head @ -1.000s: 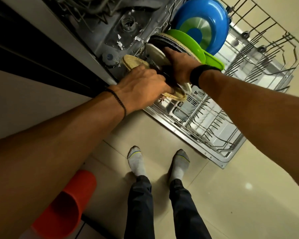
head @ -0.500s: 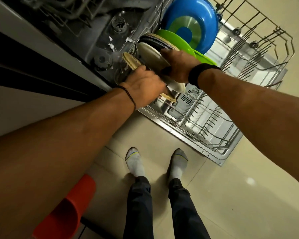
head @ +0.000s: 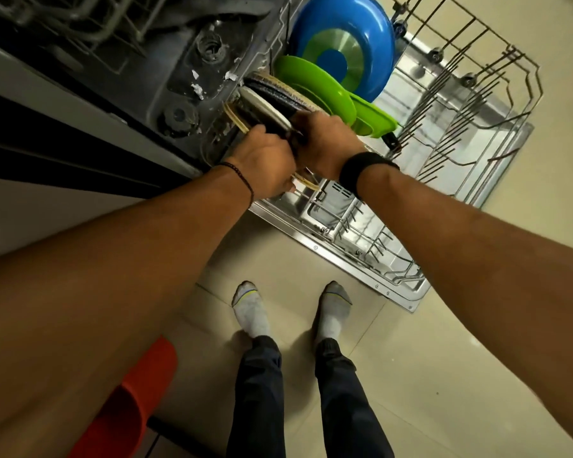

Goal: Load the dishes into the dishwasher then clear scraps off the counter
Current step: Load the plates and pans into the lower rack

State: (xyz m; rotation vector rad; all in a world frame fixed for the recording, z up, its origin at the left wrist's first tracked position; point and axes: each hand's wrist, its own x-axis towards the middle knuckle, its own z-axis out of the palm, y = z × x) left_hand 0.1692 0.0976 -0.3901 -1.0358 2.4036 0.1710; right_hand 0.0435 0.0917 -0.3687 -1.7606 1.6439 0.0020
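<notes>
Centre frame, the left hand [head: 265,163] curls its fingers round the tan-rimmed plate [head: 233,114]. The right hand [head: 325,143] clasps the white plate [head: 262,104] just beside it. Both plates stand upright in the dishwasher rack [head: 444,107].

Left hand [head: 265,166] has tipped tan plate [head: 235,119] upright.

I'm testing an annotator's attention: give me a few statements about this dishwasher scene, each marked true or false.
1. The left hand grips the tan-rimmed plate. True.
2. The right hand hangs free of the dishes. False: it holds the white plate.
3. The blue dish stands in the rack beyond the green plate. True.
4. The black band sits on the left wrist. False: it is on the right wrist; the left wears a thin bracelet.
</notes>
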